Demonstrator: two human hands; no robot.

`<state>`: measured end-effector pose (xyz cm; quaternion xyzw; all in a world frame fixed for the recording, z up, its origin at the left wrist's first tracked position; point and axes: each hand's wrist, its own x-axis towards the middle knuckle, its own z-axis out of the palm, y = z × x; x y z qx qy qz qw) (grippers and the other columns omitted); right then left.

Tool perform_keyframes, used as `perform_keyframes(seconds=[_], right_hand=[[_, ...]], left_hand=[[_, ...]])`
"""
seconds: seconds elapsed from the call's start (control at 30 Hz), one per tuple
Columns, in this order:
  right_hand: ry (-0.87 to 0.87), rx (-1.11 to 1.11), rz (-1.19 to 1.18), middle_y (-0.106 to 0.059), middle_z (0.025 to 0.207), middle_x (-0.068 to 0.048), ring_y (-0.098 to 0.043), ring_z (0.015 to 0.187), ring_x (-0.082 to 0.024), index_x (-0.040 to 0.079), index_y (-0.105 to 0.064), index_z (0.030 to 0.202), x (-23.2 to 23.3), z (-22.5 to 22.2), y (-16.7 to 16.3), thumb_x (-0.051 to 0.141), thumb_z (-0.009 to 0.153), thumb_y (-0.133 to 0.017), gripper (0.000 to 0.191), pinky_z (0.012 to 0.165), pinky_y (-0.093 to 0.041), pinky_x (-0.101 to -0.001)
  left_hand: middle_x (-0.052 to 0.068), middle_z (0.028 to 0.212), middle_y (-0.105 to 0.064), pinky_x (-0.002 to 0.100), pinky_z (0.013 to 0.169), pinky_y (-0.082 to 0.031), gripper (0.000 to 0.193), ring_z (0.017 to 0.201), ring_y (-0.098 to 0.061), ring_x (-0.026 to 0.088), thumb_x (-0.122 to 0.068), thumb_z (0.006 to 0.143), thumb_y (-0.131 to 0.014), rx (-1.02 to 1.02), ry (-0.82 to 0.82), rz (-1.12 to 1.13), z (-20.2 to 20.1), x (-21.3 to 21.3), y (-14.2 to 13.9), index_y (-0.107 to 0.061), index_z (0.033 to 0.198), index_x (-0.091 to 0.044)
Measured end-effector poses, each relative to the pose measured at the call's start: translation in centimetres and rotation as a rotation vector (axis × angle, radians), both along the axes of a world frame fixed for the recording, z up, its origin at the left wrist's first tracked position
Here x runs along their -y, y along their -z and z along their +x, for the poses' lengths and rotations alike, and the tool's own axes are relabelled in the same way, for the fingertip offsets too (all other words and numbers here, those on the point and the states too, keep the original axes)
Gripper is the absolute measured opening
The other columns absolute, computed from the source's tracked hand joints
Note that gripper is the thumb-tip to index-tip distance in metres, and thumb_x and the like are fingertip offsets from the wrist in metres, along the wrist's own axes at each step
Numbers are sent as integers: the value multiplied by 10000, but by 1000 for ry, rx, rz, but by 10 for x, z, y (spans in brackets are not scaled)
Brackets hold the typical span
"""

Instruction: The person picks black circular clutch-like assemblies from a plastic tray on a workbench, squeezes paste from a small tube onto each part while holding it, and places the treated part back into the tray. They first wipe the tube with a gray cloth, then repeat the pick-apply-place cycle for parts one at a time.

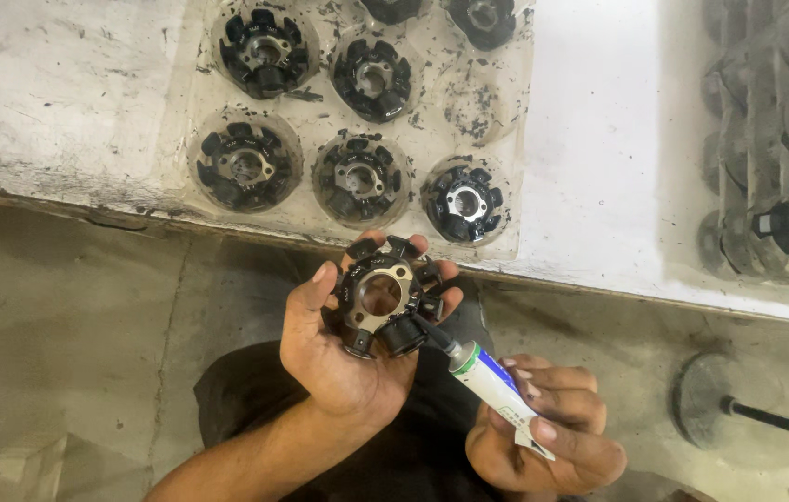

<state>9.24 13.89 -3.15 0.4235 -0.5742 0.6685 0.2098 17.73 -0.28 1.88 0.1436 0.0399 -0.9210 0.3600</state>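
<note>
Your left hand [343, 358] grips coil ring [383, 297] | right hand [548, 437] squeezes glue tube [487, 381], nozzle touching ring | tray [515, 232]: six rings seated, one pocket bare

Stators [360, 177] in tray [506, 244] on table [599, 139]

The stacked trays [775, 139] at right are blurred and edge-cropped.

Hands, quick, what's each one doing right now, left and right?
Left hand: closed around a black round stator core, cupped in palm and fingers.
Right hand: closed on a white tube, its black nozzle touching the core.
</note>
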Motion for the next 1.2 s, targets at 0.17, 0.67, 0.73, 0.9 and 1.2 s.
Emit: perform_keyframes(seconds=[0.17, 0.67, 0.73, 0.9, 1.2], right_hand=[[-37, -28, 60, -572, 930, -77, -670, 826, -216, 110, -442, 1123, -1, -1, -7, 6, 886, -695, 362, 707, -690, -368], [10, 235, -242, -641, 921, -87, -640, 886, -178, 64, -541, 1202, -22, -43, -8, 106, 986, -811, 348, 828, -528, -260], [-45, 257, -226, -651, 936, -93, -646, 883, -188, 55, -555, 1195, -24, -40, -3, 80, 989, -801, 321, 823, -507, -244], [-128, 301, -218, -673, 1017, -136, -655, 905, -203, 54, -562, 1216, -25, -36, 7, 13, 982, -782, 324, 831, -533, -248], [-73, 341, -239, -658, 988, -180, -673, 947, -227, 12, -569, 1183, -26, -46, 13, -22, 989, -744, 262, 877, -556, -261]], left_hand=[[233, 1236, -643, 563, 940, -563, 475, 1122, -651, 443, -426, 954, -526, -1, 15, 37, -1, 1, -3, -606, 1216, -38], [118, 980, -711, 373, 740, -605, 305, 851, -737, 199, -264, 978, -536, 465, 37, -631, -160, 132, 64, -663, 1065, -1], [128, 929, -720, 354, 745, -569, 321, 793, -691, 170, -301, 1018, -574, 834, 16, -920, -195, 153, 69, -699, 1022, -5], [88, 927, -758, 412, 747, -569, 181, 819, -727, 261, -138, 864, -638, 1167, -143, -1911, -222, 179, 78, -768, 991, -137], [161, 950, -723, 547, 762, -534, 143, 947, -668, 401, -179, 885, -745, 1655, -476, -2109, -167, 280, 51, -711, 977, -74]])
